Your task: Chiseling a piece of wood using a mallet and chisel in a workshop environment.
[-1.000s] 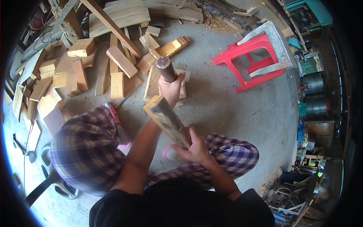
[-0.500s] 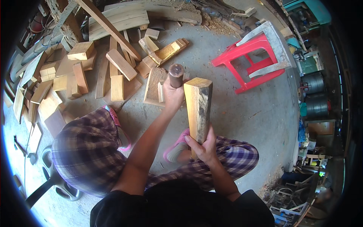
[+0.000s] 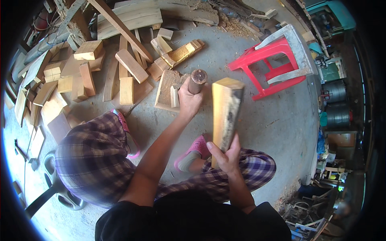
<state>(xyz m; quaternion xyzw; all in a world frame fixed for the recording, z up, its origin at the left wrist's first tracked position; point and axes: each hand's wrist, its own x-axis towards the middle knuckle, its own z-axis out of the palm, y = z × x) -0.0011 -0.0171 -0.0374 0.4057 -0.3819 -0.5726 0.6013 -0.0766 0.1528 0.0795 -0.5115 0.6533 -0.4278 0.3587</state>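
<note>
My left hand [image 3: 189, 102] is wrapped round an upright, dark round handle [image 3: 197, 83] with a worn flat top; whatever lies at its lower end is hidden. It is above or at the right side of a rough wooden block [image 3: 165, 91] that has a pale strip of wood on it. My right hand [image 3: 228, 156] grips the lower part of a long, thick billet [image 3: 224, 112], yellow with a dark weathered side, held nearly upright just right of the handle and apart from it.
Scattered offcuts [image 3: 86, 82] and long boards [image 3: 128, 25] cover the left and back. A red plastic stool [image 3: 273, 50] with a grey piece on it lies right. My legs [image 3: 92, 160] frame the work. A black-handled item [image 3: 48, 193] sits left; clutter lines the right.
The billet has swung from leaning leftward across my left wrist to nearly upright, moving right with my right hand. My left hand and the handle have shifted right and slightly down.
</note>
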